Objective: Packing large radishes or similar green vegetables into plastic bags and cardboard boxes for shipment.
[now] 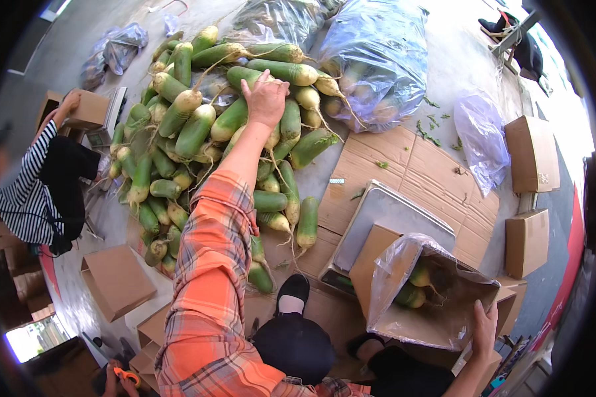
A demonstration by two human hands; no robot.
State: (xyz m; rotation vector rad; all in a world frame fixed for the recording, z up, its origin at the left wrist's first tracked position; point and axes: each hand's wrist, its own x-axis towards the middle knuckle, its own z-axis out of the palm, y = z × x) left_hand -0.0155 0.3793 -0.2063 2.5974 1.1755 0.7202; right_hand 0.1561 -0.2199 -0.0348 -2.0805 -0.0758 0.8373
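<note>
My left hand reaches over a big heap of green radishes. Its fingers curl over one green radish near the heap's far side; the palm hides part of it. At the lower right my right hand grips the rim of a cardboard box lined with clear plastic film. The box tilts with its mouth toward me, and a few radishes lie inside. Part of the box rests by a flat metal-topped scale.
Flattened cardboard lies under the scale. A blue plastic bag of radishes stands beyond. More boxes line the right; an open box sits left. A person in stripes handles another box; someone's hand holds an orange-handled tool.
</note>
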